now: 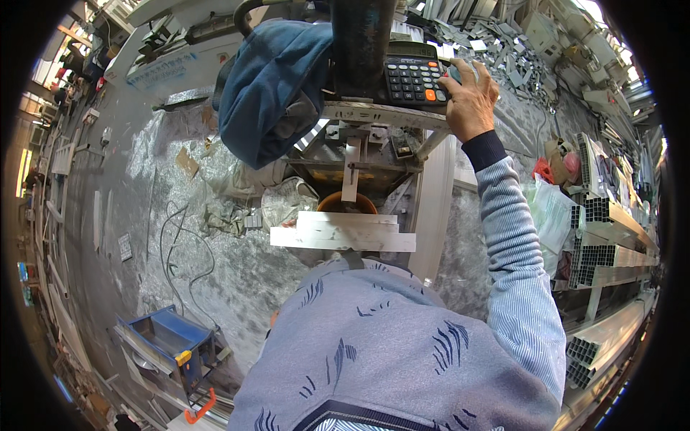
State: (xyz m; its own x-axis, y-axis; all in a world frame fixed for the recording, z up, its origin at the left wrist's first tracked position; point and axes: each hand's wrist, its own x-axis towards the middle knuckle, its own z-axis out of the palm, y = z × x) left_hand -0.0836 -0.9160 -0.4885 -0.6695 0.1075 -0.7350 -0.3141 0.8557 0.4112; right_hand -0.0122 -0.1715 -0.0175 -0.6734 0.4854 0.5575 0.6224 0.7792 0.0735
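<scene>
My right hand (471, 97) is at the right edge of a black desk calculator (413, 80) with grey and orange keys. Its fingers are curled and closed, with the fingertips at the calculator's side. A small teal bit (454, 73) shows between thumb and fingers; what it belongs to is hidden. The calculator lies on a metal machine frame (388, 113), beside a dark upright column (361, 43). A blue cloth garment (277, 90) hangs left of the column. My left hand is out of view.
Pale flat metal bars (345, 233) lie stacked close to my body, above an orange-rimmed bucket (359, 205). Bundled square metal tubes (607, 212) stand at the right. Metal offcuts (503, 54) litter the far right floor. A blue metal stand (169, 334) and loose cable (172, 237) are at left.
</scene>
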